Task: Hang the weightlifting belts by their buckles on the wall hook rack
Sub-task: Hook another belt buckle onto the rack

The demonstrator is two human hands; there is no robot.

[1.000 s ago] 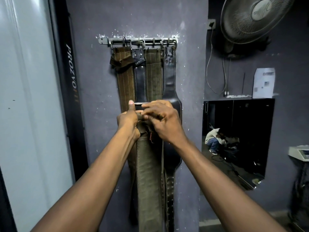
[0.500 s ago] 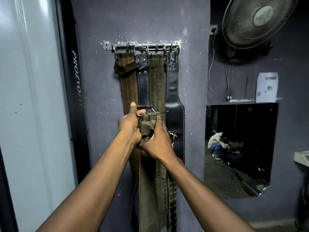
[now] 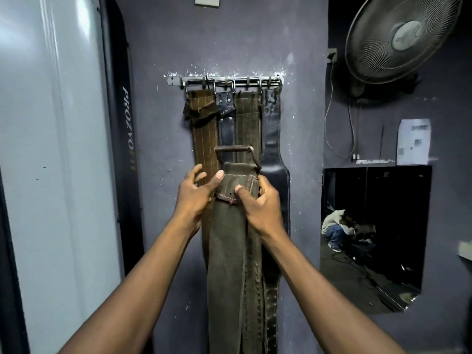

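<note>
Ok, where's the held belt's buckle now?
Head view, centre: the buckle of the olive belt stands above the left hand and right hand, in front of the hung belts, below the hook rack.

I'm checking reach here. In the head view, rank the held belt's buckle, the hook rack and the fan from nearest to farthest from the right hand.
1. Buckle, just above the right hand on the belt.
2. Hook rack, higher on the wall.
3. Fan, top right.

- Right hand [image 3: 258,208] grips the olive belt [image 3: 229,251]; left hand [image 3: 194,198] touches it with its thumb.
- Buckle [image 3: 233,149] at 12 o'clock from them, below the hook rack [image 3: 224,81].
</note>
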